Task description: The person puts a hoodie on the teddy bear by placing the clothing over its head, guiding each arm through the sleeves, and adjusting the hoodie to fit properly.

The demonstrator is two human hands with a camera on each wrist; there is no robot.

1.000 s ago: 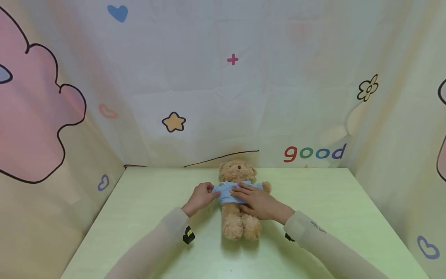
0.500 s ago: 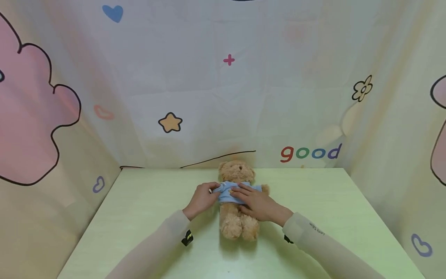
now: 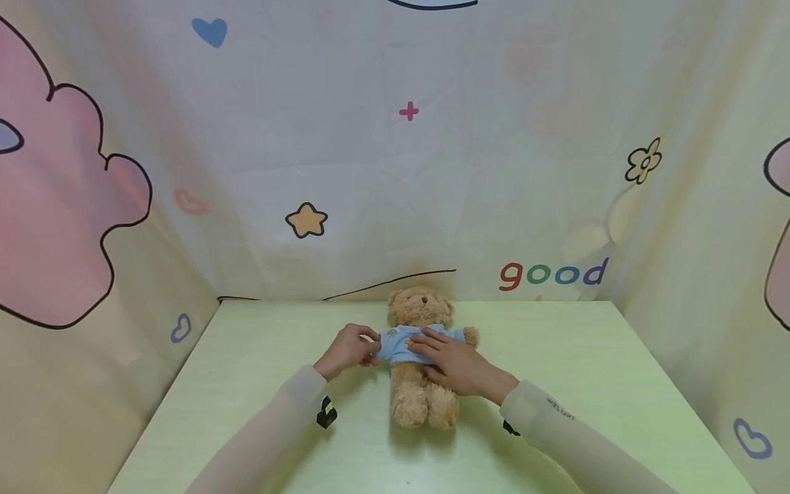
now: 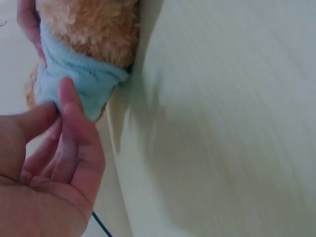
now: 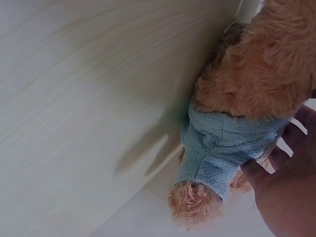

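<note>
A light brown teddy bear [image 3: 420, 307] lies on its back on the table, wearing a light blue shirt [image 3: 398, 345]. My left hand [image 3: 349, 351] pinches the end of the shirt's sleeve [image 4: 91, 101] at the image left, between thumb and fingertips. The paw on that side is hidden. My right hand [image 3: 461, 365] rests with straight fingers across the shirt front. In the right wrist view, the other sleeve ends in a bare furry paw [image 5: 195, 205], and the fingers of my right hand [image 5: 291, 192] lie along the shirt.
The pale green table [image 3: 555, 384] runs back to a curtain [image 3: 345, 151] printed with shapes and the word "good" [image 3: 553, 274]. The bear's head lies near the table's far edge. Similar cloth hangs on both sides.
My left hand has slid a little to the left, from higher on the sleeve to its end. The right hand has stayed on the shirt. The head view has shifted slightly.
</note>
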